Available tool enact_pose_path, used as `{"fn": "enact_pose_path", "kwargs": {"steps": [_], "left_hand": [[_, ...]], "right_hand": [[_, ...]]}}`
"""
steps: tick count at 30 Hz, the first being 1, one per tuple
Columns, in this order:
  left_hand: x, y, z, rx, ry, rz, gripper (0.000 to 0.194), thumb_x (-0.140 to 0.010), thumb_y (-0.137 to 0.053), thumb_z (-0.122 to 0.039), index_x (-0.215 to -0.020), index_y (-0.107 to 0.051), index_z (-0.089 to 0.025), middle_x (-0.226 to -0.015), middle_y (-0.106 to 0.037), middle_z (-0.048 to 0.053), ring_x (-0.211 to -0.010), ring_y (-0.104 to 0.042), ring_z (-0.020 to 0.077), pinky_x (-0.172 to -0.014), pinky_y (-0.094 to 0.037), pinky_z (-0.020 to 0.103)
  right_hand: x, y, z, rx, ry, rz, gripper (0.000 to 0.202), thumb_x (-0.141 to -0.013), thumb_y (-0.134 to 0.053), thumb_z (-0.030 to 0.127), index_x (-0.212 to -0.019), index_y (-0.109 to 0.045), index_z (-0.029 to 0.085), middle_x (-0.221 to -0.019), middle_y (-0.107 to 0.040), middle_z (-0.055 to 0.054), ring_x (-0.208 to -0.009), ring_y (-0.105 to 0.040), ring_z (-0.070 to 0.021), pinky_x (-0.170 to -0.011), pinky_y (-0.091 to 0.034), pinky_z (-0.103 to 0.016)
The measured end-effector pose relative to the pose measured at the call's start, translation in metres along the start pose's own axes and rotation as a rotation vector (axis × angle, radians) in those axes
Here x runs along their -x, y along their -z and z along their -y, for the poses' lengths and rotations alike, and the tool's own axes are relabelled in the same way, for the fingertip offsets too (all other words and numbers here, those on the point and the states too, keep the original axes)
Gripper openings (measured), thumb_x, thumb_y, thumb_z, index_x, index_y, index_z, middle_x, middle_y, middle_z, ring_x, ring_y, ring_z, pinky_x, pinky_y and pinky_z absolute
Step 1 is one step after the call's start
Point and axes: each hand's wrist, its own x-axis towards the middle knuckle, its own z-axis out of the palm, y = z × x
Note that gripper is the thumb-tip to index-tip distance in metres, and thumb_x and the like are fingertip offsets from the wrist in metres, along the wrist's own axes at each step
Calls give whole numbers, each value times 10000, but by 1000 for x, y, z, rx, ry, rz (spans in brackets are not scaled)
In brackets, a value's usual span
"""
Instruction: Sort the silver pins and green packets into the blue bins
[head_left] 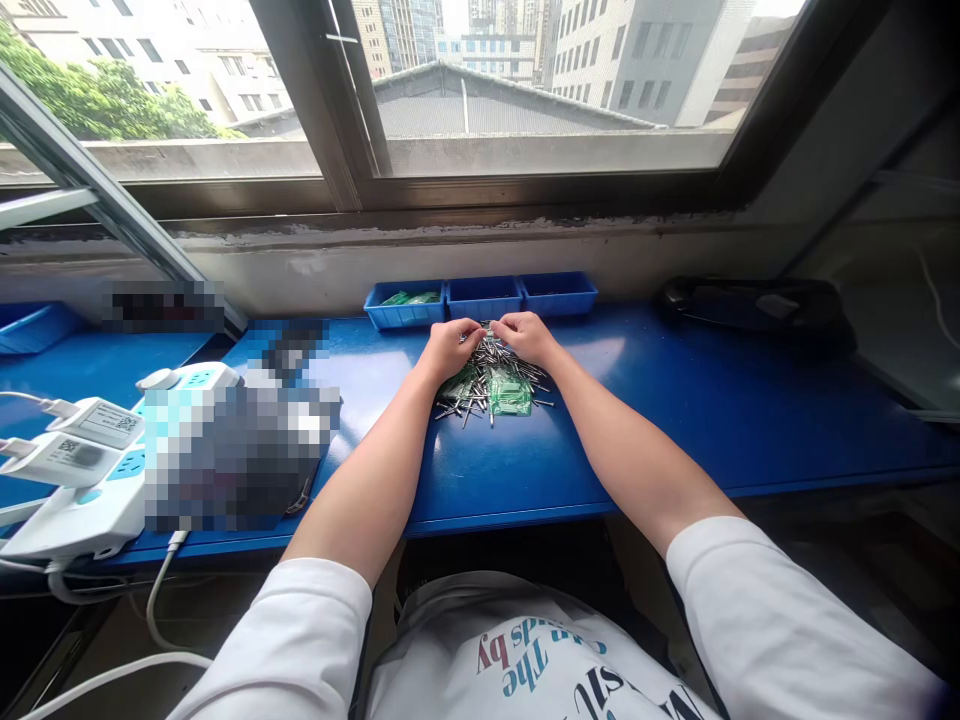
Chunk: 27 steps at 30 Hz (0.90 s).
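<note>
the left hand [452, 350] and right hand [528, 338] meet over the far edge of the pile of thin metal pieces [477, 393], at eleven and one o'clock from its middle. their fingers are bent in toward the thumbs; i cannot tell what they pinch. a green packet [511, 392] lies on the pile toward five. three blue bins [484, 298] stand beyond, from eleven to one. a white power strip [101, 512] sits between eight and nine on the blue table [675, 420].

Takes bright light from the window [517, 105], glares on the table [517, 465], darkens toward the right, stretches at edges, pixelates at left.
</note>
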Motion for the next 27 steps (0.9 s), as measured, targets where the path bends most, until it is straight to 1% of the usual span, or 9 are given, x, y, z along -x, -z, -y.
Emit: {"fn": "enact_pose_path", "kwargs": {"steps": [2,6,9,12,15,17,20,24,27], "left_hand": [[0,0,0,-1,1,-5,305,-874,-497,-414,-890,-707,-193,-839,-724,37,-776,-628,174,-764,-472,279],[0,0,2,-19,32,-5,306,-880,-485,-409,-891,-704,-196,-824,-722,31,-761,-619,168,-755,-471,274],[0,0,2,-20,45,4,317,-887,-474,-416,-910,-701,-197,-843,-725,31,-777,-622,169,-761,-471,274],[0,1,1,-30,32,4,311,-886,-479,-420,-917,-698,-201,-880,-725,35,-824,-629,178,-789,-467,280],[-1,2,2,-77,31,-37,292,-880,-497,-413,-968,-687,-211,-976,-714,45,-944,-625,199,-843,-456,297],[-2,2,4,-128,77,-68,288,-880,-497,-409,-999,-678,-220,-1020,-701,50,-1005,-610,213,-885,-442,320],[-2,2,7,-198,168,-79,267,-873,-500,-391,-1000,-672,-231,-1054,-686,55,-1045,-594,230,-927,-416,354],[-3,1,11,-248,258,-56,246,-854,-521,-386,-987,-669,-243,-1087,-669,72,-1081,-574,268,-938,-389,413],[-3,1,12,-259,310,-37,234,-844,-531,-383,-968,-675,-246,-1098,-656,85,-1103,-557,297,-939,-374,453]], "right_hand": [[0,0,1,-67,0,-12,344,-823,-521,450,-745,-655,143,-618,-617,-10,-590,-527,-117,-587,-398,-232],[1,1,3,-292,-12,-41,300,-737,-626,423,-853,-665,150,-736,-683,-38,-706,-620,-151,-620,-454,-237],[1,2,3,-396,-33,-29,314,-702,-649,429,-840,-677,148,-768,-699,-49,-694,-615,-151,-593,-459,-239],[0,3,2,-402,-43,-33,320,-708,-629,421,-860,-689,146,-784,-706,-50,-677,-604,-146,-596,-468,-247],[0,5,-1,-279,-27,-128,325,-748,-581,399,-928,-692,152,-895,-718,-59,-753,-616,-160,-687,-494,-273],[0,8,-3,-112,-25,-229,332,-775,-549,363,-1001,-686,162,-1012,-709,-61,-840,-615,-171,-789,-492,-292],[-1,13,-7,158,-85,-337,392,-804,-507,308,-1138,-651,161,-1134,-680,-68,-967,-586,-197,-922,-453,-316],[-2,18,-15,390,-171,-389,510,-815,-471,273,-1305,-543,148,-1319,-580,-91,-1182,-473,-263,-1015,-390,-392],[-3,19,-20,497,-236,-375,631,-791,-511,313,-1397,-429,157,-1464,-429,-105,-1221,-403,-324,-1007,-368,-488]]}}
